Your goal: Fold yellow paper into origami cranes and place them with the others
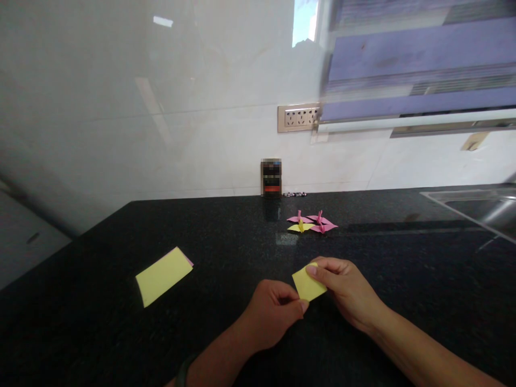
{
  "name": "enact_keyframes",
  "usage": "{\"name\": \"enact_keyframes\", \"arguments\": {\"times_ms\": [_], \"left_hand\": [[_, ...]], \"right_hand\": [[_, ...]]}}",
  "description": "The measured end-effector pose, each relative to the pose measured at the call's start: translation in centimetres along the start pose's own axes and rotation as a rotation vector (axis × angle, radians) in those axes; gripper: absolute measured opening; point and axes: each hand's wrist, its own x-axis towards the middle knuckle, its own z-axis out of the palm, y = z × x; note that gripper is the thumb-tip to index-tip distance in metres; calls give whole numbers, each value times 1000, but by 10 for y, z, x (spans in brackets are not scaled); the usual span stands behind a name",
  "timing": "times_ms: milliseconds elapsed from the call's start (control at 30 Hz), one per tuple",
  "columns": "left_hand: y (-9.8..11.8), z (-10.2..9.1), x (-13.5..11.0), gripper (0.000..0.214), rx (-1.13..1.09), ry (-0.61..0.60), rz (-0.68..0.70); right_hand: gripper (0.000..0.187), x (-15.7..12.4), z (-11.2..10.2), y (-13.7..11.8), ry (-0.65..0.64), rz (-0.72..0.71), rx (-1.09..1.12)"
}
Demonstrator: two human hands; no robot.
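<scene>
A small yellow paper square [308, 285] is held just above the black countertop [226, 252] between both hands. My left hand [271, 314] pinches its lower corner with thumb and forefinger. My right hand [347, 290] grips its upper right side, the thumb pressed on top. Further back lie three folded paper cranes [311, 223], two pink and one yellow. A stack of yellow paper sheets [163, 275], with a pink sheet showing under its edge, lies to the left.
A small dark box [271, 178] stands against the tiled wall, with a string of beads [294, 194] beside it. A socket strip [298, 117] is on the wall. A metal sink [479, 209] sits at the right. Window blinds [415, 64] hang above.
</scene>
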Motion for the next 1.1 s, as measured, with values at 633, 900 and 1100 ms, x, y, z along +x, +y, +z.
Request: {"name": "enact_keyframes", "arguments": {"times_ms": [633, 900, 1100], "left_hand": [[-1, -1, 9, 30, -289, 78, -73], [1, 2, 9, 28, -295, 96, -88], [-4, 4, 12, 28, -283, 106, -65]], "right_hand": [[16, -5, 8, 4, 105, -257, -317], [8, -5, 5, 5, 102, -273, -430], [9, -5, 4, 3, 73, -337, -450]]}}
